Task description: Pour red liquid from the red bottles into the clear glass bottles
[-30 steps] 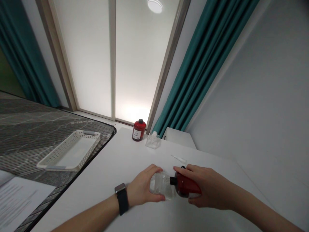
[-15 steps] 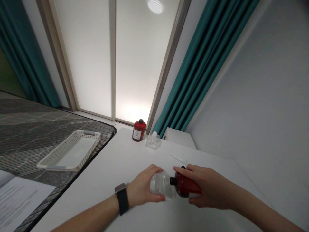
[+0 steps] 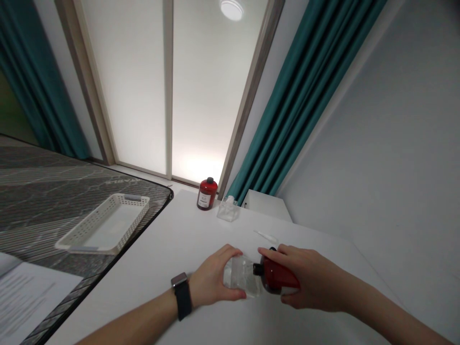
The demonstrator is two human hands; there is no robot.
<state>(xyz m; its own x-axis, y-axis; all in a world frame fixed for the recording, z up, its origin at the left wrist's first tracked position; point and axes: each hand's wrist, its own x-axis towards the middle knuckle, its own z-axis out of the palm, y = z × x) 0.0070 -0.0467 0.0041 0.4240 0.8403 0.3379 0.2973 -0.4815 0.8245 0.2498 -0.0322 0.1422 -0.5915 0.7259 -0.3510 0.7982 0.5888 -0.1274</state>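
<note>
Fingers and thumb of my left hand [image 3: 215,275] wrap round a clear bottle [image 3: 245,275] low over the white table. In my right hand [image 3: 305,278] is a dark red bottle [image 3: 278,275], tipped on its side with its black neck [image 3: 258,269] pointing left at the clear bottle. The neck sits at or just over the clear bottle's opening; whether they touch I cannot tell. A clear plastic dropper [image 3: 266,236] lies on the table just beyond my right hand.
Farther back on the white table [image 3: 172,249] stand another red bottle [image 3: 207,194] with a black cap and a square clear bottle [image 3: 228,209]. At left, a white perforated basket [image 3: 108,230] and printed paper [image 3: 32,302] rest on a grey patterned surface [image 3: 72,187].
</note>
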